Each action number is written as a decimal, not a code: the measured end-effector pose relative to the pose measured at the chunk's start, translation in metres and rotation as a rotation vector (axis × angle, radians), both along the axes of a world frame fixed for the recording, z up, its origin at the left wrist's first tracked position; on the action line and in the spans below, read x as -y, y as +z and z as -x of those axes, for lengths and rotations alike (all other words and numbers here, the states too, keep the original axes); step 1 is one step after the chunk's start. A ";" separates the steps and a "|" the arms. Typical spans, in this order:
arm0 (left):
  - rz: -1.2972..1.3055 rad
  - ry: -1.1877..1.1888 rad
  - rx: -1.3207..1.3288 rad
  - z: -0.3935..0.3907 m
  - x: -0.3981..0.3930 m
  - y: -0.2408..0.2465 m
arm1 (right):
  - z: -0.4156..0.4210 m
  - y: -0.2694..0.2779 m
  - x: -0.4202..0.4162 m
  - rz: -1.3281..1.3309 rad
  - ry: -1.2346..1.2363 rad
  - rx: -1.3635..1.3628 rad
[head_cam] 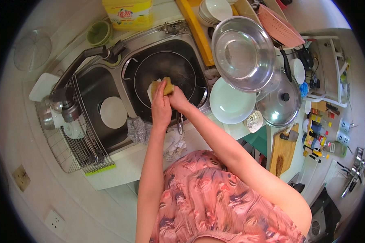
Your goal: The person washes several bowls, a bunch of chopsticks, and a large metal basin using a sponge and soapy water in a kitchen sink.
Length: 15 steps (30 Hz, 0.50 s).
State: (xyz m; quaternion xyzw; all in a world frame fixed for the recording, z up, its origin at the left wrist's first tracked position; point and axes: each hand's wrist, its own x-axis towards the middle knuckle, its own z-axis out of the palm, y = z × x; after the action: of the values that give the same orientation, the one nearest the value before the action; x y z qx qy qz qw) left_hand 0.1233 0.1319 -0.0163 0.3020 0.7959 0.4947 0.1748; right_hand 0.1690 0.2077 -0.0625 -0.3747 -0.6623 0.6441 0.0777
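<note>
My left hand and my right hand meet above the right sink basin. Between them is a yellow sponge, pressed under my left fingers, with my right hand against its other side. A white thing shows beside my left fingers; mostly hidden, its kind cannot be told. Below the hands, a dark round pan with a thin bright rim sits in the basin. Metal loop handles show at the basin's sides. A metal handle reaches over the front edge, beneath my right wrist.
The left basin holds a white plate. A dark faucet arches over a wire dish rack. A grey mesh cloth hangs on the sink edge. At right stand a white bowl, a steel basin and a lid.
</note>
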 end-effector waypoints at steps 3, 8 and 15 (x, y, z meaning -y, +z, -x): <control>0.207 -0.084 -0.333 0.006 -0.005 0.000 | -0.013 0.024 0.004 -0.132 0.184 -0.048; 0.117 -0.104 0.306 0.045 -0.006 -0.004 | -0.030 0.050 0.007 0.069 0.147 -0.108; -0.428 0.163 1.371 0.049 0.016 -0.001 | -0.037 0.040 -0.022 0.776 -0.124 -0.506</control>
State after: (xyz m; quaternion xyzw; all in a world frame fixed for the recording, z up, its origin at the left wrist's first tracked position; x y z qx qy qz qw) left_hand 0.0740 0.1156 -0.0177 -0.1090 0.4129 0.7293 0.5345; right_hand 0.2058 0.2296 -0.0228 -0.2460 -0.3088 0.9096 0.1294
